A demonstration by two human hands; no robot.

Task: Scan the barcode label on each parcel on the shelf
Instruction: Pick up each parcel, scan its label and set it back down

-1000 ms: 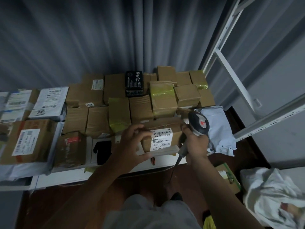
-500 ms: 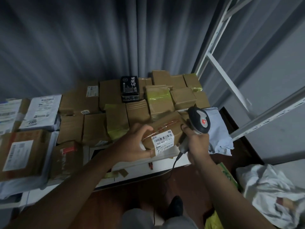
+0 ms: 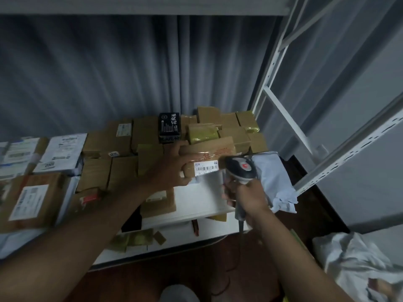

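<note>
Lying at the far left of the white shelf [image 3: 202,199] are flat parcels with white shipping labels; one white mailer [image 3: 63,152] shows digits that look like "2005", though blur makes this uncertain. Further right, brown cartons crowd the back, and a black box [image 3: 169,127] among them carries white Chinese characters too small to read with confidence.

Right of those, the left hand [image 3: 174,168] grips the left end of a small brown parcel [image 3: 209,155], fingers curled over its top and thumb underneath, holding it lifted just above the shelf's front right area. The carton looks light and stiff, since one hand carries it by an end; its glossy tape could be slippery, so a hold on the bare cardboard edges seems safest. The barcode label [image 3: 206,168] on its front face shows black bars and a line of digits, too blurred to read; red printing runs along the tape above.

Just beside the label, the right hand [image 3: 246,196] is wrapped round the handle of the scanner [image 3: 239,168], whose grey head bears a red mark and points at the barcode. A crumpled white bag [image 3: 274,182] lies behind it.
</note>
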